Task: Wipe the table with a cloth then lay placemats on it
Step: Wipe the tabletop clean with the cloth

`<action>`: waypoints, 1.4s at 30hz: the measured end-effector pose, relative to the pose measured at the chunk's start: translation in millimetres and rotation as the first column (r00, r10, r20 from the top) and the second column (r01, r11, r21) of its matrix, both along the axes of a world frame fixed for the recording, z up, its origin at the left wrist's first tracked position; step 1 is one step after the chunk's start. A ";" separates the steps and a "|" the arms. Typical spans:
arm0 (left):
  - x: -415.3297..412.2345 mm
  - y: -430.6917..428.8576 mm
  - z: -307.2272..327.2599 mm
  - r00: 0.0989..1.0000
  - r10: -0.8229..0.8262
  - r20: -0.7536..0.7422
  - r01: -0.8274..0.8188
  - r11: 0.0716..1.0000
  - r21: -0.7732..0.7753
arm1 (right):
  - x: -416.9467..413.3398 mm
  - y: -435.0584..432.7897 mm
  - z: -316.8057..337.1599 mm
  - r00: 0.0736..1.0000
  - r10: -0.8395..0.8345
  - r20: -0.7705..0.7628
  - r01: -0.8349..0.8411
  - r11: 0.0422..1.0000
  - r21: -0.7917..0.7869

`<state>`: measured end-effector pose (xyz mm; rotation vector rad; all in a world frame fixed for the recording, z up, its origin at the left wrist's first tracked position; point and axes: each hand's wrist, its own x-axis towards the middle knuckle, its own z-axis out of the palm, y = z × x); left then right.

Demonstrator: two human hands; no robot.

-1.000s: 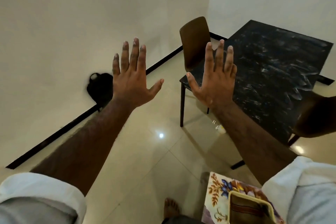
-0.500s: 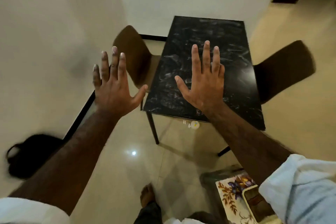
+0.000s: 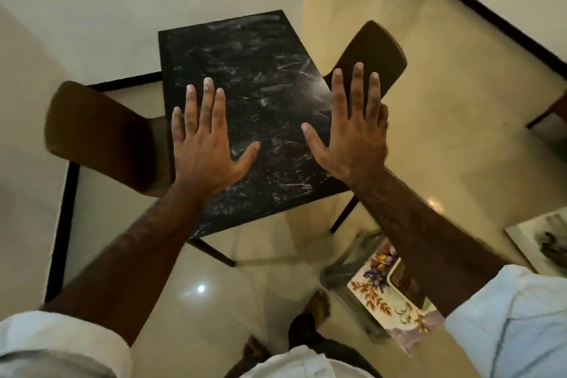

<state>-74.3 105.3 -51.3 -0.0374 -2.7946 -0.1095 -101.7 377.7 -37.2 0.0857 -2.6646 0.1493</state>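
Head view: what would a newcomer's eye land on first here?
Two bare hands, the left hand and the right hand, held up open and empty in the middle of the view. Behind them stands a black marbled table with a brown chair on its left and another chair on its right.

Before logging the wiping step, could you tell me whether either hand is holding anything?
Nothing is held: the left hand and right hand are both open, fingers spread, above the table.

Pale blue sleeves are rolled up, leaving bare forearms. Dark trousers show at the bottom centre of the frame. The feet are bare.
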 end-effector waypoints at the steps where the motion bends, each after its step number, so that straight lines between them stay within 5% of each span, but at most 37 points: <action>1: -10.7 11.7 -3.9 1.000 -0.017 0.008 0.017 1.000 -0.001 | -5.7 11.1 -3.4 1.000 -0.017 0.011 0.017 1.000 0.002; 14: -85.7 157.6 -54.0 0.923 -0.358 0.139 0.358 0.933 0.027 | -1.6 121.8 -50.1 0.935 -0.311 0.171 0.312 0.950 0.022; 20: -76.0 233.5 -81.4 0.760 -0.600 0.248 0.606 0.793 0.062 | 66.3 158.0 -82.3 0.827 -0.504 0.249 0.522 0.853 -0.008; 28: -44.0 317.4 -142.4 0.430 -0.796 0.426 0.853 0.513 0.098 | 174.3 191.0 -143.8 0.607 -0.712 0.354 0.765 0.644 -0.016; 34: -25.9 384.8 -196.9 0.193 -0.759 0.622 0.931 0.342 0.129 | 210.7 211.3 -199.1 0.459 -0.763 0.456 0.865 0.501 -0.031; 42: -23.0 453.0 -295.9 0.100 -0.635 0.766 0.971 0.232 0.066 | 199.6 243.4 -308.4 0.328 -0.631 0.703 0.920 0.383 -0.086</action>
